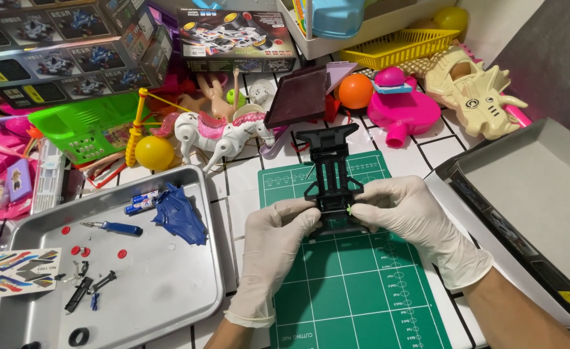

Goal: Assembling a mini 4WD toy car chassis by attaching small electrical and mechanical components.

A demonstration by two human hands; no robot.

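Both hands wear white gloves and grip a black plastic toy-car chassis (329,169) over a green cutting mat (356,284). My left hand (277,242) pinches the near left side of the chassis. My right hand (409,216) holds the near right side, fingertips against a tiny green part at its edge. The chassis points away from me, its far end wider. Its near end is hidden behind my fingers.
A metal tray (168,294) at left holds a blue car body shell (180,216), a blue screwdriver (115,227), batteries, red bits and small black parts. A sticker sheet (13,270) lies at its left. An open grey box lid (543,194) sits right. Toys and boxes crowd the back.
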